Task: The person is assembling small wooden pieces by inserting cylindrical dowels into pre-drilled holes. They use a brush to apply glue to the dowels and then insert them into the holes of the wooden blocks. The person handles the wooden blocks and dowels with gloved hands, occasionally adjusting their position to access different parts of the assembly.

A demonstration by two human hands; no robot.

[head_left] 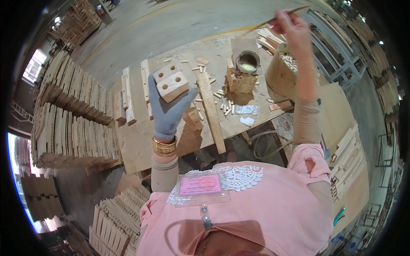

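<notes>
My left hand [165, 117], in a grey glove, is closed round two pale wooden blocks [173, 89] with round holes in their upper faces, held up over the table. High at the upper right, my bare right hand [292, 24] pinches a thin brown stick [300, 8], slightly blurred. A round pot [258, 63] with whitish stuff inside stands on a wooden block [241, 83], below and left of the right hand. Short wooden dowels [227, 107] lie scattered between the pot and the left hand. Beside them a long wooden bar [210, 113] reaches past the table's near edge.
A large tan container [275, 74] of dowels stands at the table's right. Wooden strips [128, 96] lie on the worktable [141, 147] at left. Tall stacks of wooden parts [77, 143] rise left of it. A clear plastic packet [246, 110] lies near the front edge.
</notes>
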